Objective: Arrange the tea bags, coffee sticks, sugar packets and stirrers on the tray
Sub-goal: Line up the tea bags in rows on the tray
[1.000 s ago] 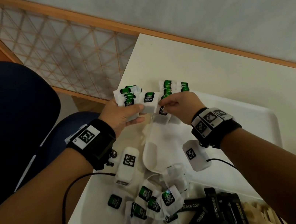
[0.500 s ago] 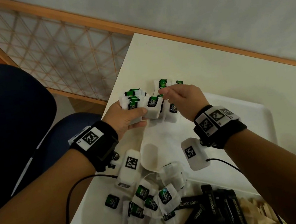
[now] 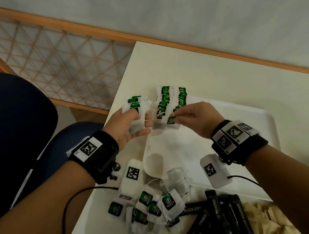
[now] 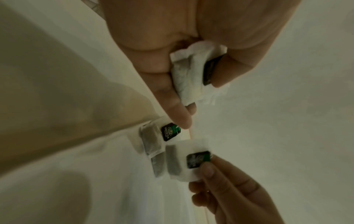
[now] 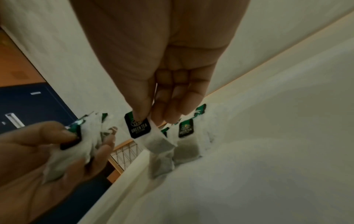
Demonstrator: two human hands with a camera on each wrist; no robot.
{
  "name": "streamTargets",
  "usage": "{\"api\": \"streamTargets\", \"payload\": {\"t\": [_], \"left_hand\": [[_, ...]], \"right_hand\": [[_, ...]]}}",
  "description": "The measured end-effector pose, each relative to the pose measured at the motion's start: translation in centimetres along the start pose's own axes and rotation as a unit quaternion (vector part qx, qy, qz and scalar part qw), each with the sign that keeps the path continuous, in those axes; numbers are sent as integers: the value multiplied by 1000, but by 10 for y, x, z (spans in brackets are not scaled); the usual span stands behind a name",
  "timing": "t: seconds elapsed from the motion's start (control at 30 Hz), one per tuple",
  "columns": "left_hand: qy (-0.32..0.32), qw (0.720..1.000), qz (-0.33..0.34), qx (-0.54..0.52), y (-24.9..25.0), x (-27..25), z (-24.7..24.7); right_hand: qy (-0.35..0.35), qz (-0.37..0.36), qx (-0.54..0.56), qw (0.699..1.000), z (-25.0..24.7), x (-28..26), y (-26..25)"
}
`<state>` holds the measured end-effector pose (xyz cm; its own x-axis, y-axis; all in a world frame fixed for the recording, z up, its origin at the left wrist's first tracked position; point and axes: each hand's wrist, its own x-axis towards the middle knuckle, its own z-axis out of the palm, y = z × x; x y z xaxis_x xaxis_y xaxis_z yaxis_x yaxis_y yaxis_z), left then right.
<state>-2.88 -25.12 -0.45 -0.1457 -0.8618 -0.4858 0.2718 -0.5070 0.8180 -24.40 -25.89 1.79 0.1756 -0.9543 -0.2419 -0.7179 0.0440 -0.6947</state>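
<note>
Head view, left to right. The left hand (image 3: 128, 124) sits left of centre and grasps a bundle of tea bags (image 3: 138, 107) between thumb and curled fingers; the bundle projects above the fingers toward the upper part of the frame. Just right of it, two rows of tea bags (image 3: 171, 100) lie overlapped at the far left corner of the white tray (image 3: 259, 120), green tags up. The right hand (image 3: 196, 119) is right of centre, above the tray, thumb and forefinger pinching the tag of a single tea bag (image 3: 170, 121) at the near end of the rows. In the lower centre a loose pile of tea bags (image 3: 154, 208) lies on the table (image 3: 224, 77). Black coffee sticks (image 3: 216, 216) lie to the pile's right, with pale wooden stirrers (image 3: 266, 214) at the lower right.
</note>
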Motion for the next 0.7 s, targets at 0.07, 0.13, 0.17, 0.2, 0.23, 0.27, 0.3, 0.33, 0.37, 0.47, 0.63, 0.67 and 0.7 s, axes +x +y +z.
{"api": "streamTargets", "payload": {"t": [0.07,0.13,0.17,0.2,0.23,0.27,0.3,0.33,0.37,0.47,0.63,0.67,0.7], "left_hand": [[-16,1000,-9,-9,3,0,-2],[-28,999,-13,-9,4,0,-2],[-33,999,-10,-1,4,0,-2],[-38,999,-5,11,3,0,-2],[-40,999,-1,20,2,1,-2],[-39,999,-1,25,0,2,-2],[-36,999,-2,27,-1,3,-2],[-30,999,-2,26,-3,5,-2],[-23,1000,-3,21,-4,7,-3],[-2,1000,-2,11,-7,10,-1],[-14,999,3,34,-11,12,6],[-17,999,3,41,-12,12,8],[-21,999,4,49,-12,12,10]], "right_hand": [[-10,14,-16,1000,1,3,6],[-10,30,-27,999,2,9,14],[-6,38,-31,999,3,12,18],[1,46,-32,998,3,16,21],[9,53,-31,998,3,19,24],[15,59,-29,998,3,22,26],[20,63,-27,997,3,24,28],[23,67,-26,997,3,25,29],[25,70,-28,997,4,27,30],[31,64,-37,997,4,27,33],[95,5,-13,995,3,21,26],[95,-8,18,995,4,18,19],[84,-21,52,995,6,14,12]]}}
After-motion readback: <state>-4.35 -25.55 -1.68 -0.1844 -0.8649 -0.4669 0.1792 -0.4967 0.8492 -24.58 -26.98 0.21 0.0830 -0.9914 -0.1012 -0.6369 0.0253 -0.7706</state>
